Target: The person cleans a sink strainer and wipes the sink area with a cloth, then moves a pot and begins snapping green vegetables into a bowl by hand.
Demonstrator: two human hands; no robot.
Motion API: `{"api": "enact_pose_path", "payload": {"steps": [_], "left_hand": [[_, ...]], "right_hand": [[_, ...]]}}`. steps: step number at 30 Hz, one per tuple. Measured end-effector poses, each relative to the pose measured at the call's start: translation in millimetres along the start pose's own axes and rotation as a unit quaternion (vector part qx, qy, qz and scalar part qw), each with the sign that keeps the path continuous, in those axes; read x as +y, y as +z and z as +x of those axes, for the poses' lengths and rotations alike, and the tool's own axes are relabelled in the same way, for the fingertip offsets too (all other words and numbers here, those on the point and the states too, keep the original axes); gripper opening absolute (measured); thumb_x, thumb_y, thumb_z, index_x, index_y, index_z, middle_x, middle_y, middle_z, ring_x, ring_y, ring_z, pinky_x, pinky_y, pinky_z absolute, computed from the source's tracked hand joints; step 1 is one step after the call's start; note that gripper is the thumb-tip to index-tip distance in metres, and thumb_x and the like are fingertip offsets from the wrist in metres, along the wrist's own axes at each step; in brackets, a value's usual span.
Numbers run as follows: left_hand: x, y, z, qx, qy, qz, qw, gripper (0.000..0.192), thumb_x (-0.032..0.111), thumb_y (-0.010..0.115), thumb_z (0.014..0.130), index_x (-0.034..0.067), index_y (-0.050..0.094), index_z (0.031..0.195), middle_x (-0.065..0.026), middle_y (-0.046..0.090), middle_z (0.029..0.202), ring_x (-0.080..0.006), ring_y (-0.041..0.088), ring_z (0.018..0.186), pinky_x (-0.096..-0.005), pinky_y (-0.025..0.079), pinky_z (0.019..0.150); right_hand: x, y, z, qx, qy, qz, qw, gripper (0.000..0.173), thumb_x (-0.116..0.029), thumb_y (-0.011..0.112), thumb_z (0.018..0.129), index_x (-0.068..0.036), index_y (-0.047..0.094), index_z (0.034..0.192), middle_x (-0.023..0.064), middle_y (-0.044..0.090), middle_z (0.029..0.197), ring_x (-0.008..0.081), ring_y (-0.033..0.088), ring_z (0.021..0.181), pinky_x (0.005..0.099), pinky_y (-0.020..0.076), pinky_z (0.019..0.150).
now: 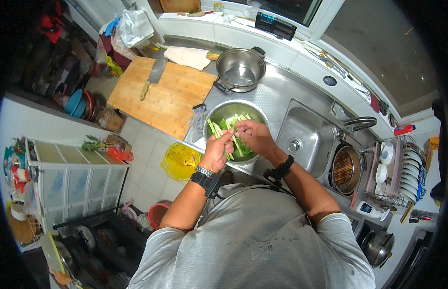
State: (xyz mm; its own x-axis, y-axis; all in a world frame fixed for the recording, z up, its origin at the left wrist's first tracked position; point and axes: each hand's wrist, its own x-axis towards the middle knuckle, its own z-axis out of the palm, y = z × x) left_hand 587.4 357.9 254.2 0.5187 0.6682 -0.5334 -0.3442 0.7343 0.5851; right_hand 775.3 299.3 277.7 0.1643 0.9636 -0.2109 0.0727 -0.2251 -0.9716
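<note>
Both hands are over a stainless steel bowl point(262, 110) at the counter's front edge. Inside lie pale green vegetable stalks point(215, 128) and leafy greens point(245, 150). My left hand point(218, 148), at the bowl's left side, grips a stalk between thumb and fingers. My right hand point(256, 137) meets it over the middle, its thumb and forefinger pinched at the left thumb tip on the same thin green piece. The fingers partly hide what they hold. A two-handled steel pot point(242, 68) stands behind the bowl.
Left of the bowl, a kitchen knife point(153, 76) lies on a wooden cutting board point(177, 97). At right are a steel sink point(307, 133), a faucet point(361, 123) and a dish rack point(393, 173) with plates. A yellow lined bin point(180, 162) stands on the floor below the counter.
</note>
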Motion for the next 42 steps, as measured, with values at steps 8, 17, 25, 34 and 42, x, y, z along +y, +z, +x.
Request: {"api": "enact_pose_path", "payload": {"steps": [8,17,25,34,42], "left_hand": [[-8,-11,-6,0.014,0.016,-0.04,0.999,0.013,0.016,0.077,0.113,0.009,0.07,0.105,0.0026,0.059,0.081,-0.0088,0.051,0.063,-0.0269,0.041,0.057],[4,-37,-16,0.078,0.026,-0.061,0.995,0.025,0.029,0.062,0.122,0.006,0.066,0.113,-0.0081,0.073,0.097,-0.0223,0.07,0.078,-0.0405,0.063,0.073],[1,-39,-36,0.02,0.009,-0.053,0.998,0.022,0.031,0.062,0.122,0.014,0.057,0.108,-0.0029,0.064,0.087,-0.0163,0.056,0.065,-0.0331,0.047,0.058],[-5,-39,-44,0.027,-0.009,-0.039,0.999,0.019,0.028,0.067,0.12,0.017,0.057,0.109,0.0001,0.059,0.085,-0.0124,0.051,0.061,-0.0309,0.041,0.056],[4,-29,-27,0.037,0.009,-0.012,0.999,0.029,0.03,0.075,0.115,0.013,0.06,0.097,0.0008,0.06,0.083,-0.011,0.047,0.057,-0.0301,0.038,0.053]], "right_hand": [[21,10,3,0.051,-0.256,-0.264,0.928,0.004,-0.006,0.078,0.094,-0.006,0.075,0.097,0.0177,0.073,0.092,0.0409,0.073,0.085,0.0492,0.0598,0.079],[49,-32,45,0.045,-0.062,-0.521,0.85,0.015,-0.009,0.074,0.091,-0.007,0.082,0.104,0.0209,0.081,0.103,0.0441,0.08,0.099,0.0527,0.0654,0.088],[62,-18,104,0.022,0.027,-0.595,0.803,0.022,-0.011,0.066,0.101,-0.005,0.086,0.108,0.0216,0.085,0.113,0.0415,0.083,0.105,0.0531,0.0671,0.092],[69,-7,103,-0.027,0.093,-0.547,0.831,0.03,-0.022,0.078,0.093,-0.002,0.084,0.115,0.027,0.083,0.118,0.0465,0.081,0.11,0.0532,0.0646,0.099],[25,-29,75,-0.034,-0.087,-0.41,0.907,0.027,-0.015,0.083,0.095,-0.011,0.086,0.122,0.0229,0.076,0.117,0.0447,0.073,0.113,0.053,0.0598,0.097]]}}
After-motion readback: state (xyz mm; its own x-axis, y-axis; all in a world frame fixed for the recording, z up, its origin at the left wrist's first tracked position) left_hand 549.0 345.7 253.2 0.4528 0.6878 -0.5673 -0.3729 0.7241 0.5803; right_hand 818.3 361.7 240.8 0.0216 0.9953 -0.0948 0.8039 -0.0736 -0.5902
